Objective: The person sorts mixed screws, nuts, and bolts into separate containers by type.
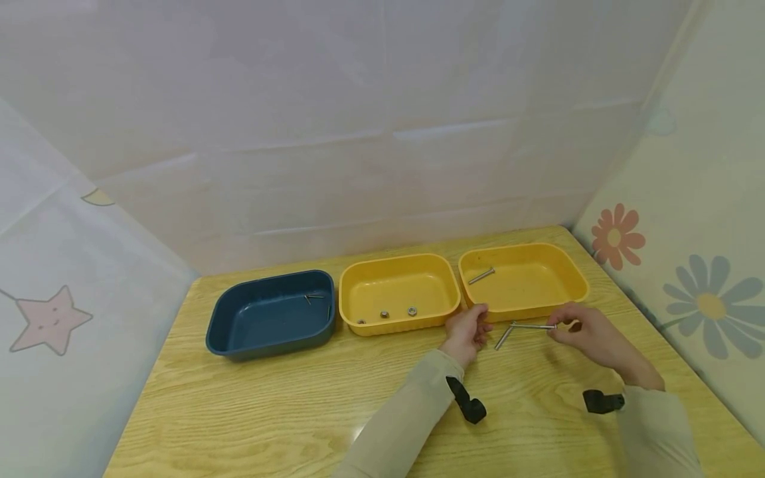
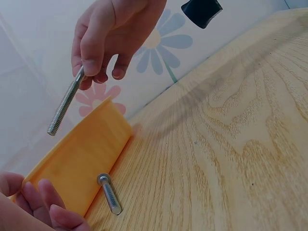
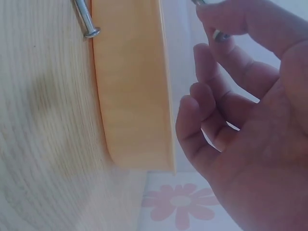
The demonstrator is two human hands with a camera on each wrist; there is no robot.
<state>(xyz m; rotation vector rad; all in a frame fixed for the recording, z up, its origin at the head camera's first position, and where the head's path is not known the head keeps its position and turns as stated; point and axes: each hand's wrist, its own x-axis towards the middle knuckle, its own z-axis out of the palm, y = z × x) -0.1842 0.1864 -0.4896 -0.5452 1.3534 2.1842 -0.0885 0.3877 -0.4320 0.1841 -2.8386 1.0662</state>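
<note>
My right hand (image 1: 588,332) pinches a long bolt (image 2: 65,108) by its head end, between thumb and fingers; its threaded end points left. The bolt is above the table, in front of the right yellow tray (image 1: 526,312). My left hand (image 1: 466,335) is at that tray's front left corner, with fingers curled at the rim and the outer wall, as the left wrist view shows. Another bolt (image 2: 109,193) lies on the table beside the tray's front wall, between the hands. Inside the right tray a third bolt (image 1: 481,276) lies near the left end.
A middle yellow tray (image 1: 400,261) holds nuts, one of them a hex nut (image 1: 412,311). At the left stands a dark blue tray (image 1: 269,348) with several small screws (image 1: 315,297). White cloth walls (image 1: 311,166) border the wooden table (image 1: 269,411) behind and on both sides.
</note>
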